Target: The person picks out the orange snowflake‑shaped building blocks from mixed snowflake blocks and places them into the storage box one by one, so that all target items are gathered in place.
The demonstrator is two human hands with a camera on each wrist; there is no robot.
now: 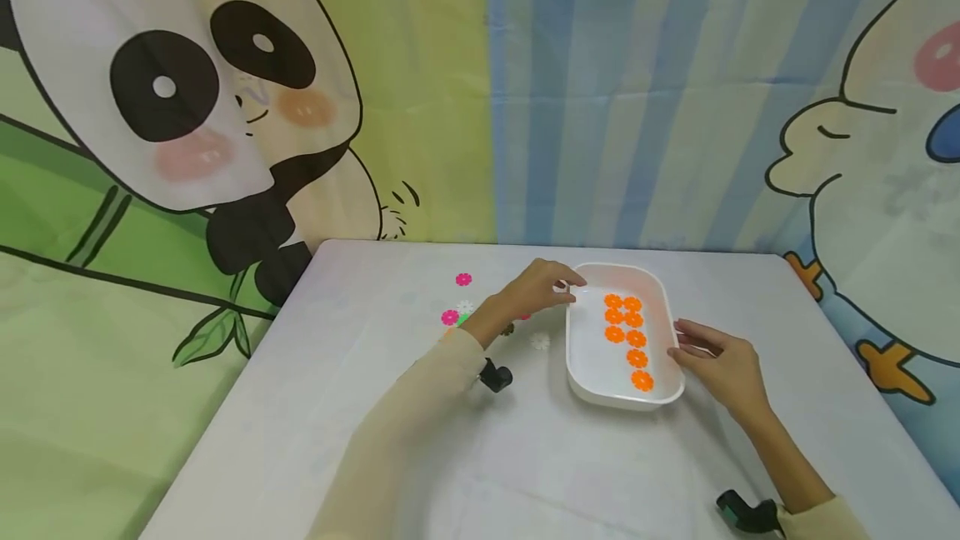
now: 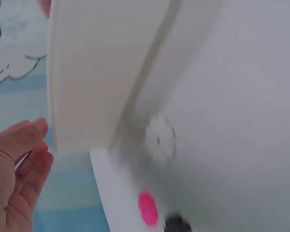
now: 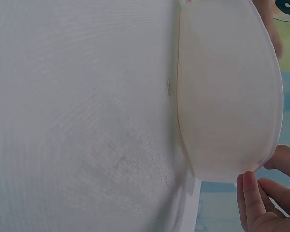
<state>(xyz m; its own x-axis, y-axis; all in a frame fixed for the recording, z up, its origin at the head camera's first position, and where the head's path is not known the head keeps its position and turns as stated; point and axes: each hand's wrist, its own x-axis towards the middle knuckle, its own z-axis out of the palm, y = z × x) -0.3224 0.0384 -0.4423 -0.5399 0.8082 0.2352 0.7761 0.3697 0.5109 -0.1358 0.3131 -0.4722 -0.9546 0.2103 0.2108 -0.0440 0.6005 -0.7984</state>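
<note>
A white rectangular tray [image 1: 600, 390] with rounded corners stands on the right part of the table. Several orange flower-shaped pieces [image 1: 636, 338] lie inside it in two uneven columns. At the tray's far left corner, my left hand [image 1: 536, 288] has its thumb and fingertips on the rim. My right hand [image 1: 722, 365] pinches the right rim, with the thumb at the upper edge. Seen from the right wrist, the fingers [image 3: 251, 193] press against the tray's outer wall [image 3: 227, 96]. The left wrist view shows the thumb [image 2: 31, 135] right at the tray's edge.
Left of the tray, loose flower pieces lie on the white table [image 1: 315, 407]: pink [image 1: 463, 279], white [image 1: 540, 341], green and dark ones, some partly hidden by the left forearm. Black wrist devices [image 1: 495, 375] are strapped to both arms. A printed cartoon curtain [image 1: 420, 90] hangs behind.
</note>
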